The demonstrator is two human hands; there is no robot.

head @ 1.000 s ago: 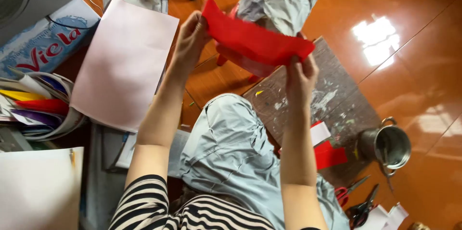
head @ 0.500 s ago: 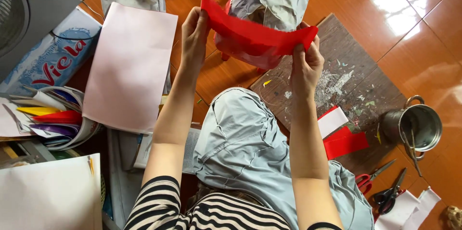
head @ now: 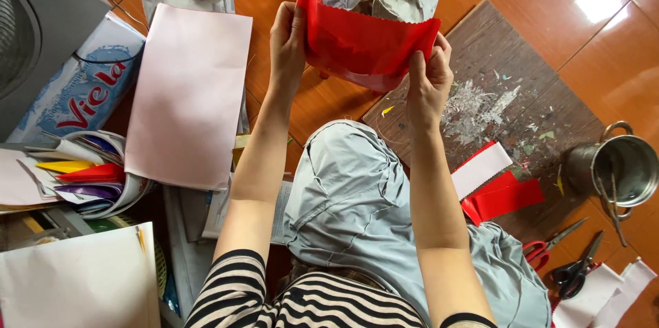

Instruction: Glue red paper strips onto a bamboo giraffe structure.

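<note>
I see the left hand (head: 288,43) and the right hand (head: 429,81) raised together above the bent knee, both holding one red paper strip (head: 367,43) with a zigzag top edge. The left hand's fingers are closed on the strip's left end, thumb in front and the other fingers behind, so that end stands upright. The right hand pinches the right end, its thumb pressed on the front face and its fingers curled behind the edge. Between the two hands the strip bows into a curve, its lower edge sagging toward me, and it hangs in the air over the orange floor (head: 604,40), touching nothing else. Left of the left forearm a pale pink sheet (head: 189,95) lies flat on the floor, and further left a roll of coloured papers (head: 89,173) rests beside it. Right of the right forearm lies a dark wooden board (head: 522,95) speckled with scraps, with more red and white strips (head: 498,187) on its near edge. A metal pot (head: 618,170) stands just past the board, and scissors (head: 563,259) lie near it.
</note>
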